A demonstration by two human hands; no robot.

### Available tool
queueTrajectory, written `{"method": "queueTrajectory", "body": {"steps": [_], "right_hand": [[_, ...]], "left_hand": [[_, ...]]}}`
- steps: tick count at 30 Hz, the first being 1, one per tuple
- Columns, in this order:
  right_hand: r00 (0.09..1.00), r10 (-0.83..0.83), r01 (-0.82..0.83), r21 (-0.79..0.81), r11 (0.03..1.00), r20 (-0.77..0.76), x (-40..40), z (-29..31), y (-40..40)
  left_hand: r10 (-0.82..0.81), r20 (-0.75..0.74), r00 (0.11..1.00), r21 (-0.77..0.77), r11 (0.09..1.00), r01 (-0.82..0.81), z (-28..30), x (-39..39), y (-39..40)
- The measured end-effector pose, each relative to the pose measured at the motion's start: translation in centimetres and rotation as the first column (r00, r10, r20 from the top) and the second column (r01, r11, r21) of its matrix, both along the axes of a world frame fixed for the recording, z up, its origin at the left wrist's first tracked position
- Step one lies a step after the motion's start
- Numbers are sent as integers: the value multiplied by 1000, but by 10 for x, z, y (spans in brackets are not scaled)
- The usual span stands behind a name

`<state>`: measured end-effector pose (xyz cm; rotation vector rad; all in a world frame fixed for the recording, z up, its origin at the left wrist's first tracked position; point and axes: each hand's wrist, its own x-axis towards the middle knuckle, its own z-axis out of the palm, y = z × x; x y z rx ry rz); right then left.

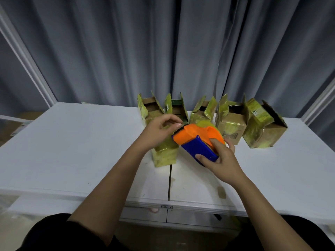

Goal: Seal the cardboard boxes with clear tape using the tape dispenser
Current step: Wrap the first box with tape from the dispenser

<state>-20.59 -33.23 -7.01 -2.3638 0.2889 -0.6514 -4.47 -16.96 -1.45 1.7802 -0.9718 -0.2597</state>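
Note:
My right hand (pixel 222 161) grips the blue handle of an orange and blue tape dispenser (pixel 192 138), held tilted above the table with its yellowish tape roll (pixel 204 123) at the back. At the dispenser's orange front lip, thumb and forefinger of my left hand (pixel 159 131) pinch together where the tape comes out; the clear tape itself is hard to make out. Under my left hand stands a small cardboard box (pixel 165 156) wrapped in yellowish tape, its top hidden by the hand and dispenser.
Several cardboard boxes with raised flaps stand in a row at the back of the white table (pixel 72 151), from one at the left (pixel 150 110) to one at the right (pixel 262 131). A tape scrap (pixel 221 192) lies near the front edge. Grey curtains hang behind.

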Motion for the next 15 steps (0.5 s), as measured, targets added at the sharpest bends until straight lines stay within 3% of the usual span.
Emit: {"method": "queueTrajectory", "body": {"steps": [5, 9, 15], "right_hand": [[986, 77, -54, 157, 986, -145, 2, 10, 10], [981, 119, -59, 347, 936, -155, 4, 12, 14], [969, 191, -80, 529, 845, -157, 1, 13, 16]], "left_hand": [[134, 68, 989, 7, 991, -135, 2, 1, -5], [214, 147, 966, 76, 971, -226, 1, 2, -11], [232, 103, 967, 101, 965, -242, 3, 8, -16]]}}
